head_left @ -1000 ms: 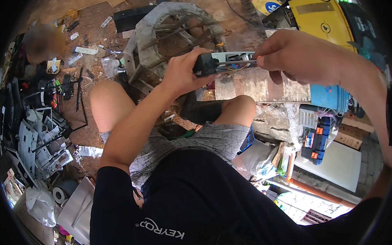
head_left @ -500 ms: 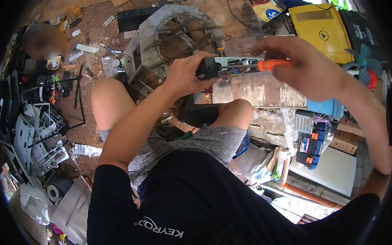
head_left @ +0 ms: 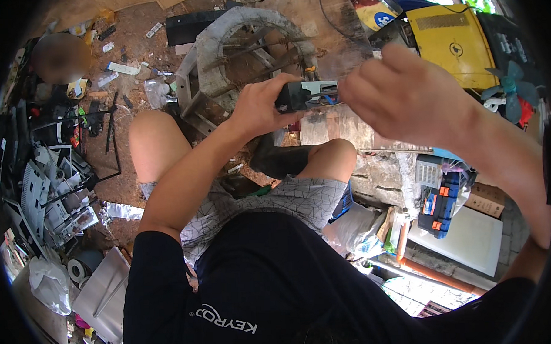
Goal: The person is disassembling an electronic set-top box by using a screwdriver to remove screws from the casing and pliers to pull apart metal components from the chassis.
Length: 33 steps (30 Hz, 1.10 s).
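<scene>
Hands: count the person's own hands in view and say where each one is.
2. The left hand grips a small black and grey device above the knees; the right hand is at the device's other end, its fingers hiding that end.

The single view sits on my head and looks steeply down my own chest and lap to the ground. It is a wide fisheye, so straight edges bow near the dark round rim. My forearms rise from the lower edge; my left hand (head_left: 262,106) and right hand (head_left: 406,94) sit close, in the upper middle.
</scene>
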{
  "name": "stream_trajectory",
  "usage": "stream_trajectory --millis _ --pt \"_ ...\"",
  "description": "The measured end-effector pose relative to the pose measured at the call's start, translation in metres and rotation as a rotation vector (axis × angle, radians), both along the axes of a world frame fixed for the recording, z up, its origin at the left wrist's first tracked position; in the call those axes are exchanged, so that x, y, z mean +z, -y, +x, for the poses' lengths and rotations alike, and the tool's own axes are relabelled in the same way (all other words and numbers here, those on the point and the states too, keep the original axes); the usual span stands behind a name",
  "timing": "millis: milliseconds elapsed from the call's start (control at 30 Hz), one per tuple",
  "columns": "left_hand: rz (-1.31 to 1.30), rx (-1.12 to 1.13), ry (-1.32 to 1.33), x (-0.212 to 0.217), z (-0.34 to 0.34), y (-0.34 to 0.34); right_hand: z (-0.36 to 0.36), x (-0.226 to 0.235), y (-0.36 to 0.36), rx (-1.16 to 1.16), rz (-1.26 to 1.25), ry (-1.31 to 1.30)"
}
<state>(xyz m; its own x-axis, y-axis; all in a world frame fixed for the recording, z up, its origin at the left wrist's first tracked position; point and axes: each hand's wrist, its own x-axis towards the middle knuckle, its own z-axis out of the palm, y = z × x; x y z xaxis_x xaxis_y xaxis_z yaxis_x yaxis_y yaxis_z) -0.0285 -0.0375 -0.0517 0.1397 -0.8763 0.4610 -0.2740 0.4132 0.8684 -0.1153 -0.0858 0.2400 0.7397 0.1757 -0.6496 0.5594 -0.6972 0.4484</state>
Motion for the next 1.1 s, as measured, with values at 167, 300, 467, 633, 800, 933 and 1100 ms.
stream_trajectory --millis 167,300,467,633,800,933,1100 --pt "-0.031 0.024 0.002 -0.003 -0.003 0.004 0.000 0.006 0.007 -0.629 0.449 0.268" --pt "-0.022 0.023 -0.013 -0.002 0.000 0.004 -0.013 0.007 0.020 -0.950 0.809 0.413" --pt "0.019 0.014 0.005 -0.002 0.000 0.002 -0.008 0.019 0.012 -1.091 0.437 0.244" --pt "-0.020 -0.003 -0.046 -0.004 0.001 0.003 -0.013 0.015 0.012 -0.718 0.475 0.302" --pt "-0.008 -0.003 -0.040 -0.002 0.000 0.005 -0.021 0.011 0.009 -0.754 0.610 0.416" --pt "0.022 -0.005 -0.047 -0.001 0.000 0.005 -0.028 0.007 0.003 -0.831 0.427 0.482" --pt "0.000 -0.012 -0.053 -0.001 0.001 0.004 -0.021 0.010 0.005 -0.671 0.528 0.507"
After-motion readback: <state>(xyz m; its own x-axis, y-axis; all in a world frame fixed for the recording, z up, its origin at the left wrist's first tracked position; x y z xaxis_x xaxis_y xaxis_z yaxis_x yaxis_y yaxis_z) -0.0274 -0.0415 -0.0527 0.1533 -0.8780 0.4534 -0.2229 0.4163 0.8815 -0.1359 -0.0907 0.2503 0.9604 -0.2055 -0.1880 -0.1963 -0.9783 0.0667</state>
